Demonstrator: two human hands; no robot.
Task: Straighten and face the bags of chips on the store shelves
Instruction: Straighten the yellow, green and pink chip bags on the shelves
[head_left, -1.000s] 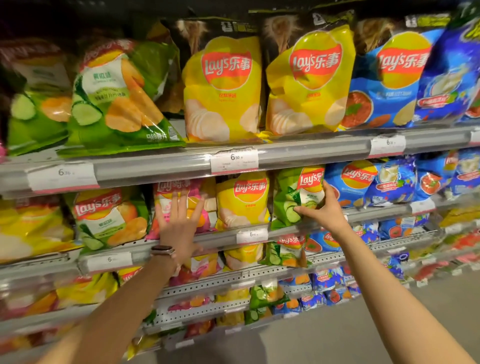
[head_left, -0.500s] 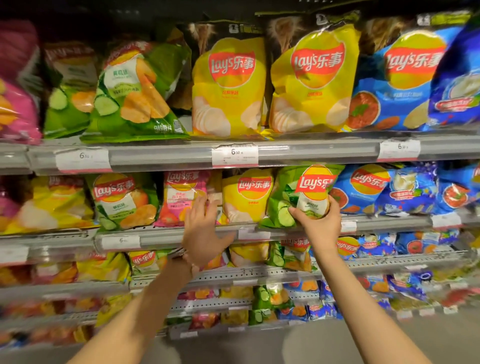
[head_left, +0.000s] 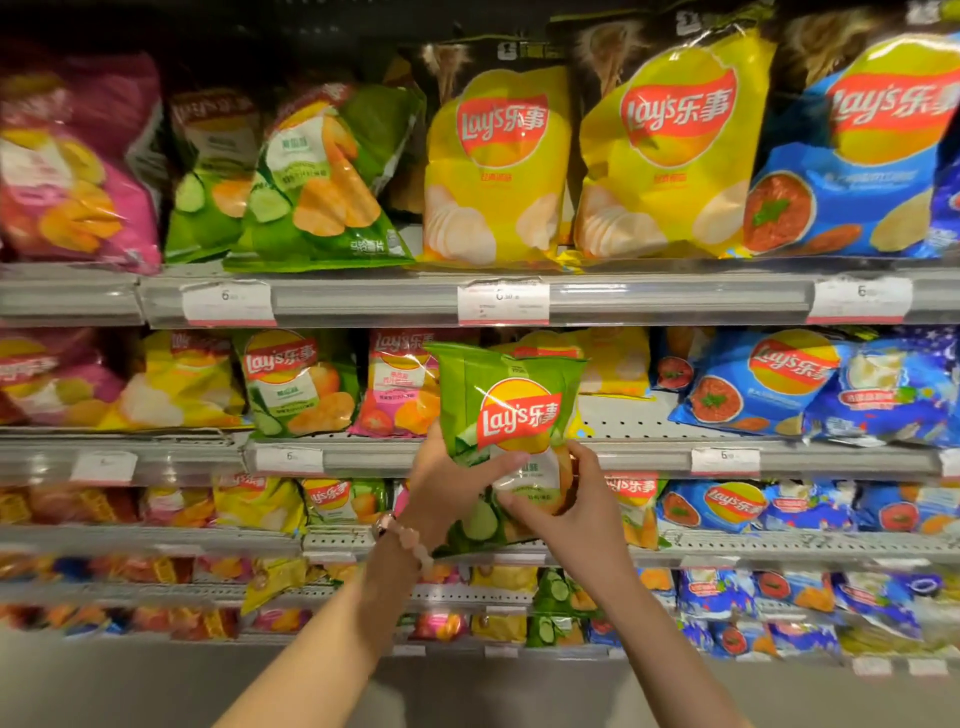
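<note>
Both hands are now holding the green Lay's cucumber chip bag (head_left: 506, 415) clear of the second shelf (head_left: 649, 457), the left hand (head_left: 457, 493) having left the pink bag (head_left: 397, 387) to join the right hand (head_left: 566, 506).

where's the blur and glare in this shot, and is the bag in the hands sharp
Head view: the green bag gripped by the left hand and right hand is fairly sharp, logo readable; the left edge and bottom shelves smear with motion blur; glare streaks cross the top-shelf yellow bags; shelf rails bow from wide-angle distortion.
</note>
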